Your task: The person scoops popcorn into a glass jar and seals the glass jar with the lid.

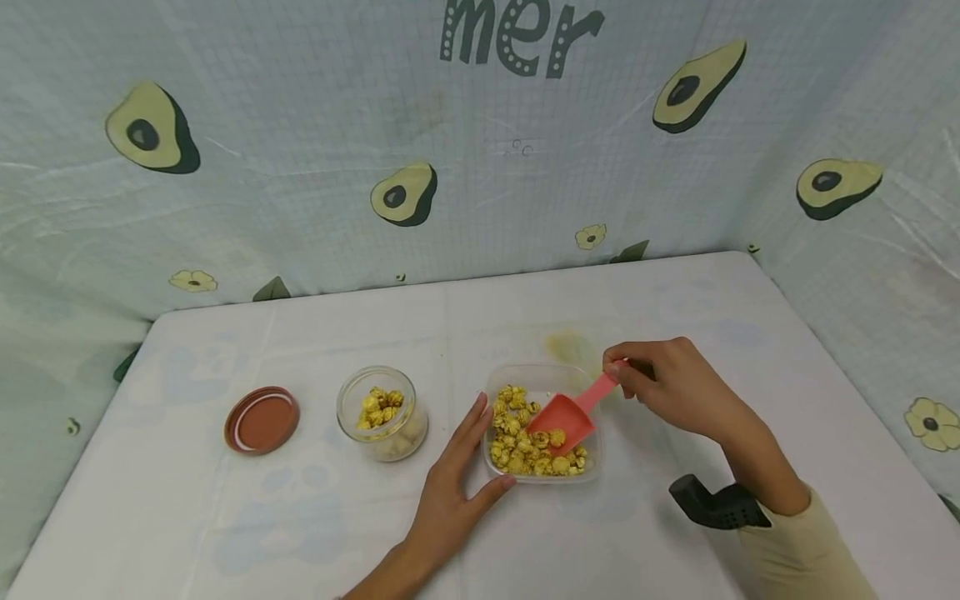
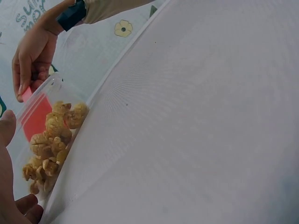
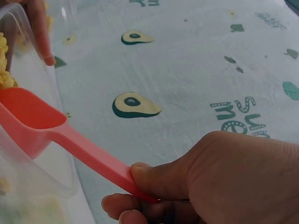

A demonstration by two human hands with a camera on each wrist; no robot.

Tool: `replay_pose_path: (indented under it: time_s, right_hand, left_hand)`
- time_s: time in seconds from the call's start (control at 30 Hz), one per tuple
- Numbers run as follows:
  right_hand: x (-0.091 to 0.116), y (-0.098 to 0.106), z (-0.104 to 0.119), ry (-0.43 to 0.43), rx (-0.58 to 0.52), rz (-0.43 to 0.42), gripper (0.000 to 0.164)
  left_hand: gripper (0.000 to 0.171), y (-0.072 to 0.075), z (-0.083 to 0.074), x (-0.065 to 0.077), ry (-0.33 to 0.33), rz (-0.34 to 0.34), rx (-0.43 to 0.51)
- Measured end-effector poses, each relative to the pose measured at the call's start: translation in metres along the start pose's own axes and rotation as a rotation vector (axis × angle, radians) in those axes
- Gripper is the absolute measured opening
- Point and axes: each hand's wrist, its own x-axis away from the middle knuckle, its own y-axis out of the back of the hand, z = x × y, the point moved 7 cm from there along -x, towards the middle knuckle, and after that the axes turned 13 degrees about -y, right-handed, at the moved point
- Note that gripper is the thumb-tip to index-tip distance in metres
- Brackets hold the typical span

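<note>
My right hand [image 1: 663, 385] pinches the end of the handle of a pink scoop [image 3: 93, 156]. The scoop's bowl lies among yellow popcorn [image 1: 517, 442] inside a clear plastic container [image 1: 592, 467]. A few pieces rest at the bowl's edge. My left hand [image 1: 450, 492] steadies the container, its straight fingers against the left side and the thumb at the near rim. Left of that hand stands a glass jar [image 1: 408, 433], uncovered and partly filled with popcorn. In the left wrist view, the popcorn [image 2: 56, 135] shows close up through the container wall.
A brown round lid [image 1: 262, 421] lies on the table left of the jar. White cloth [image 1: 300, 517] covers the table. Behind it hangs a pale curtain [image 1: 300, 208] printed with avocados. On the right wrist sits a black strap mount [image 1: 720, 504].
</note>
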Motion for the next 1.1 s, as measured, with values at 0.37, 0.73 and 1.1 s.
replay_pose_path:
  time_s: [0.37, 0.73, 1.1]
  right_hand:
    - [-0.01, -0.02, -0.01, -0.11, -0.092, 0.13, 0.007]
    - [-0.013, -0.04, -0.008, -0.108, -0.2, 0.205, 0.01]
    - [-0.012, -0.046, -0.029, -0.329, -0.506, 0.405, 0.03]
  left_hand:
    - [0.071, 0.001, 0.002, 0.0, 0.018, 0.02, -0.007]
    - [0.072, -0.002, 0.004, 0.001, 0.043, 0.035, -0.011]
    - [0.071, -0.001, 0.001, 0.001, 0.023, 0.021, -0.005]
